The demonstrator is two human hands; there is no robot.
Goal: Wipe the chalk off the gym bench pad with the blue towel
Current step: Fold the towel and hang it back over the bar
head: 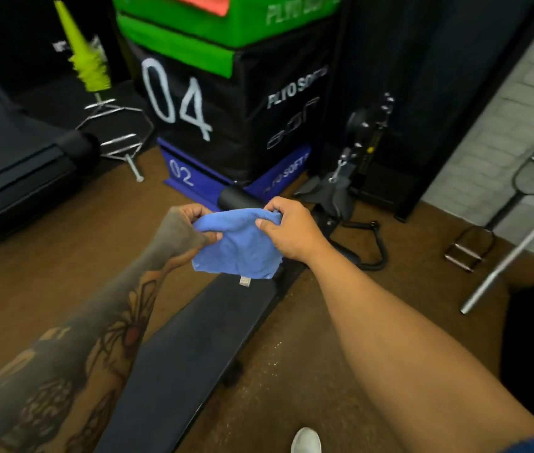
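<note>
Both hands hold the blue towel [239,245] up in the air, over the far end of the bench pad [190,348]. The left hand [183,228] pinches the left edge of the towel and the right hand [291,230] pinches the right edge. The towel is not touching the pad. I can't see any chalk on the dark pad from here. I think the wiping is not started yet, so all of it is left to do.

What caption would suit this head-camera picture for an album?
Both hands, left and right, hold a blue towel above a black bench pad in a gym.
</note>
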